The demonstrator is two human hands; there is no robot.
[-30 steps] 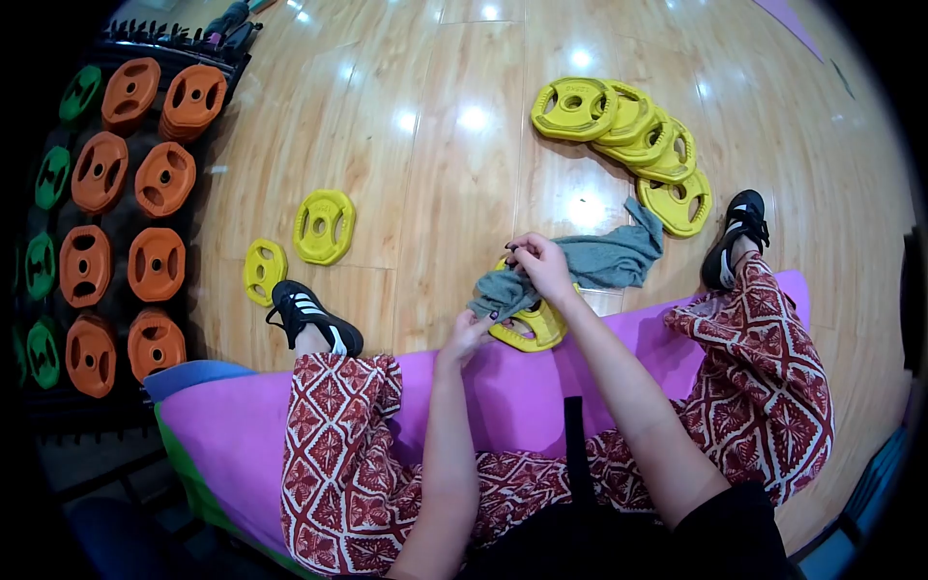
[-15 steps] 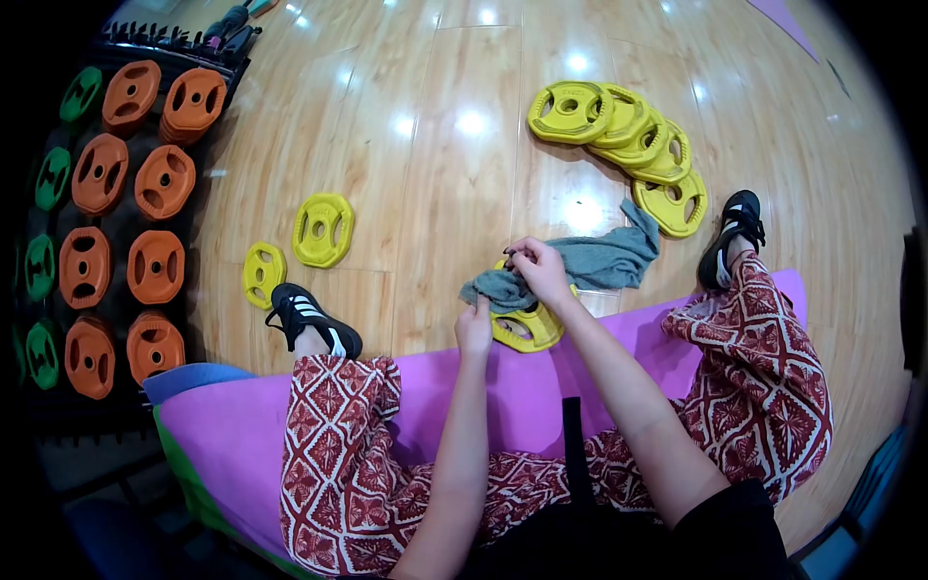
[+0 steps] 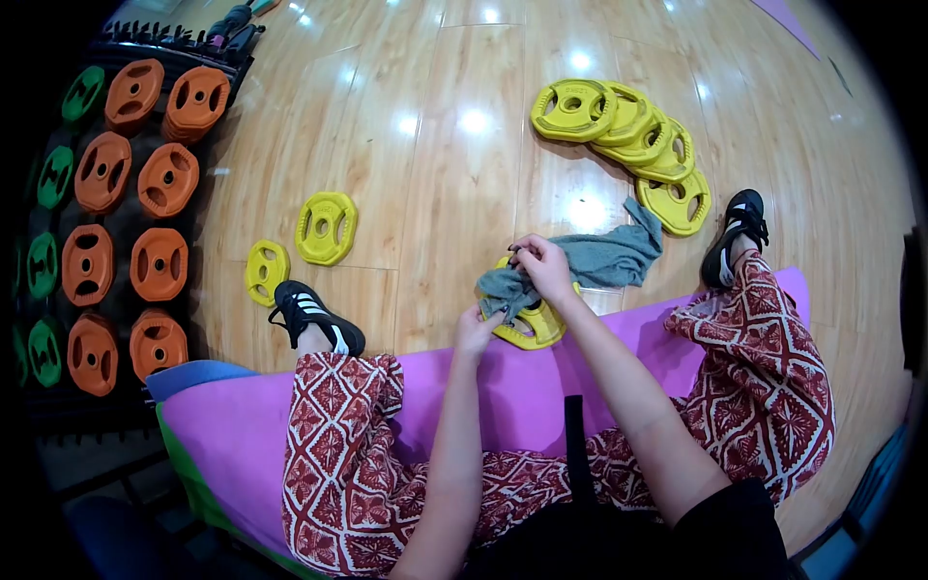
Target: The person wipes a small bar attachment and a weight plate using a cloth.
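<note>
A yellow weight plate (image 3: 537,329) is in front of me by the mat's far edge, partly hidden by a grey-green cloth (image 3: 611,257). My right hand (image 3: 543,268) is closed on the bunched cloth over the plate, fingertips pinching it. From the near left side, my left hand (image 3: 474,332) grips the plate's rim, its thumb on top just below the cloth's end. The loose part of the cloth trails right across the floor towards a fanned row of yellow plates (image 3: 674,201).
Two more yellow plates (image 3: 326,228) lie on the wooden floor at left, beyond my left shoe (image 3: 317,317). A rack of orange plates (image 3: 159,264) and green plates stands at far left. My legs straddle a pink mat (image 3: 425,387); my right shoe (image 3: 735,238) is near the row of plates.
The cloth's left end has drawn in to the right, baring more of the plate's left rim. My left thumb has moved onto that rim. My right hand has barely shifted.
</note>
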